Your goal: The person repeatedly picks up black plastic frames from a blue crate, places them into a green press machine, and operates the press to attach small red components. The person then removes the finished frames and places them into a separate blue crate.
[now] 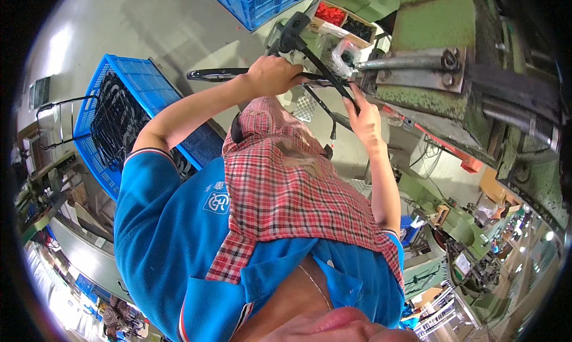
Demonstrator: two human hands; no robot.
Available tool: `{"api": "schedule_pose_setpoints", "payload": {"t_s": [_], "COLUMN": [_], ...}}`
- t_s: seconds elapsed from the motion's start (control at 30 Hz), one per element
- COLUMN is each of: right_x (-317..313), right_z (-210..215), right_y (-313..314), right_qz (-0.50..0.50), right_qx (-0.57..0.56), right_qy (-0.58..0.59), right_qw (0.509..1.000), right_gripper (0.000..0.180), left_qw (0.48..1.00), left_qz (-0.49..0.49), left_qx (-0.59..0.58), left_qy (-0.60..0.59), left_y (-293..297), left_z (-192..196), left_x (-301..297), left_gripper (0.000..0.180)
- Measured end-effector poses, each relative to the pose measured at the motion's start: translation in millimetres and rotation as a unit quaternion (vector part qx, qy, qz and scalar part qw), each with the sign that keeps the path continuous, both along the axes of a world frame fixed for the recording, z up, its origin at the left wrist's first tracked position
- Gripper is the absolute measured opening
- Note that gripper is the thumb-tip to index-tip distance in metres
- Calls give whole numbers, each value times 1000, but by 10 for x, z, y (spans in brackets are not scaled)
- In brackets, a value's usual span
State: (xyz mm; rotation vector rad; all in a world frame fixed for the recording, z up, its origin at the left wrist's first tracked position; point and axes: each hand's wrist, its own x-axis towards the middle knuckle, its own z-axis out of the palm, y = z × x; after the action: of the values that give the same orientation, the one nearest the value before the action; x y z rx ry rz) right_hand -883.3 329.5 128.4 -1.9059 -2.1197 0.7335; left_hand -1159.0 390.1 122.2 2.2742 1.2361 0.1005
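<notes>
Black bent-tube frame, glossy, held two-handed beside a green machine; chief hazards: slip and snag.

Left hand (275,74): fingers curled round the black bent-tube frame (322,67); right hand (364,118): thumb and fingers pinching its slanting bar. Frame: raised beyond the chest, a dull black T-shaped fitting (293,33) at the bar's upper end; smooth tube could probably twist should either grip loosen. Just beyond: steel coil spring (408,62) on a worn green metal machine (438,26), likely to catch or scrape a swung bar. Farther: wooden box (326,28) of red and black pieces, spillable if knocked; left, blue plastic crate (143,80) of tangle-prone black frames (116,121).
</notes>
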Motion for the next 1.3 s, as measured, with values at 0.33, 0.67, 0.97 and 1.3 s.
{"api": "schedule_pose_setpoints", "payload": {"t_s": [0.33,0.67,0.97,1.3], "right_x": [31,-52,-91,48], "right_z": [-373,-204,-115,-344], "right_y": [-104,-55,-17,-57], "right_qz": [57,41,-24,15], "right_qx": [83,-1,-85,-26], "right_qy": [-19,-55,16,-19], "right_qw": [995,998,996,999], "right_gripper": [53,55,53,55], "left_qw": [994,984,968,972], "left_qz": [-107,-140,-209,-101], "left_qx": [2,90,127,142], "left_qy": [36,-60,50,-156], "left_y": [199,1957,2274,1947], "left_z": [-61,-627,-957,-494], "left_x": [-84,1625,1895,1396], "left_gripper": [30,38,26,24]}}
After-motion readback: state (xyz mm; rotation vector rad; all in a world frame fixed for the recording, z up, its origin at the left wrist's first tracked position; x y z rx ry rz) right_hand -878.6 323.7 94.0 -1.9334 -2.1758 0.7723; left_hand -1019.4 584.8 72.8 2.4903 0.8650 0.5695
